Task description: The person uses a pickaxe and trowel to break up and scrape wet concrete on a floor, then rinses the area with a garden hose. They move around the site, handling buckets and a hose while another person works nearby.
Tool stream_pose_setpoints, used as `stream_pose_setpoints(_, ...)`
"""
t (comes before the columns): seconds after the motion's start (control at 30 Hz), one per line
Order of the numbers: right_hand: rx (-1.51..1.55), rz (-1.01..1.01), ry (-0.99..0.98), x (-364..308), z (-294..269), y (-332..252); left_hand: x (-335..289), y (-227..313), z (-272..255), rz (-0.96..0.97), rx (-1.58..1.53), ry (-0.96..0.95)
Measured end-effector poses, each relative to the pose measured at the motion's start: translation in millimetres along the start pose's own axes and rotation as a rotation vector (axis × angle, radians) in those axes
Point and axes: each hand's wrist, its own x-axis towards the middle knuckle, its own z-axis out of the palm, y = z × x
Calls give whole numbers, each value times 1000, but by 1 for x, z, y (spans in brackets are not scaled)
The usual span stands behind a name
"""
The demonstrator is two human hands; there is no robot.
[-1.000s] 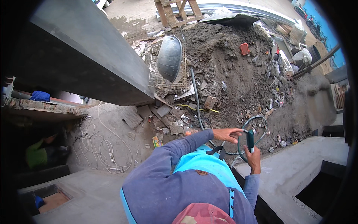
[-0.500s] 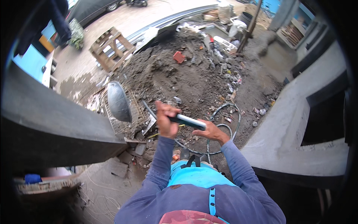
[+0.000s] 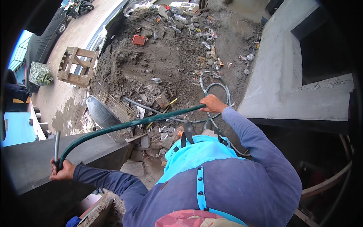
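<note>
A dark green hose (image 3: pixel 140 122) stretches in a shallow arc across my front. At its far left, my left hand (image 3: pixel 63 170) is closed round the hose beside the grey wall ledge. A short grey rod-like piece (image 3: pixel 57 145) sticks up from that same hand; whether it belongs to the hose cannot be seen. My right hand (image 3: pixel 213 104) grips the hose near the middle, in front of my body. Below and beyond it, a paler length of hose (image 3: pixel 228 92) lies looped on the muddy ground.
Left of the soil heap (image 3: pixel 151 64) stand a wooden pallet (image 3: pixel 77 67) and a grey basin (image 3: pixel 102 112) on its side. A red plastic piece (image 3: pixel 138 39) lies on the soil. Concrete walls (image 3: pixel 278 83) flank both sides; broken bricks (image 3: pixel 166 142) lie by my feet.
My hands were close together in front of me on a short stretch of hose. Now they are wide apart, the left far out to the left, with the hose stretched between. The view has turned.
</note>
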Motion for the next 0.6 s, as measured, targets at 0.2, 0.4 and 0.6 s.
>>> stream_pose_setpoints(0.2,66,103,-17,-42,31,12,-3,46,0,178,414,-102)
stream_pose_setpoints(0.4,78,243,-97,-48,27,3,-81,64,9,210,569,21)
stream_pose_setpoints(0.6,49,86,-54,-58,14,20,-141,123,-4,262,614,191)
